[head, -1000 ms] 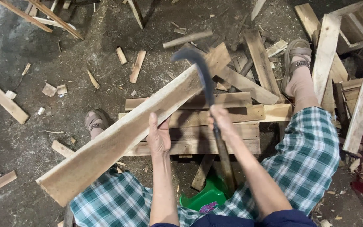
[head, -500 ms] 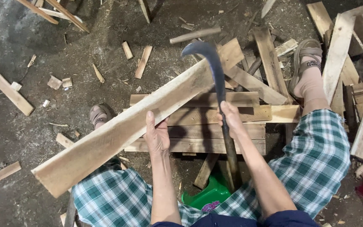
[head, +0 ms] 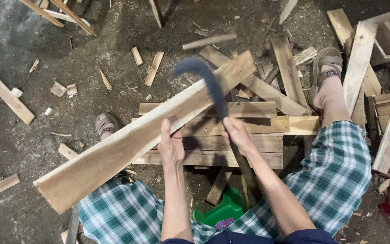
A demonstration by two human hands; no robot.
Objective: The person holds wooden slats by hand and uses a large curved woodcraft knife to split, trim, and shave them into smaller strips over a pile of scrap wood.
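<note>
Plank in left grip, billhook in right grip

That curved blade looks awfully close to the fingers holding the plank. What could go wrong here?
The blade is raised over the plank close to the left hand gripping it, so a glancing stroke might reach the fingers. The plank rests tilted on a stack of boards and may shift when struck. Chips might fly toward the sandalled foot.
</note>
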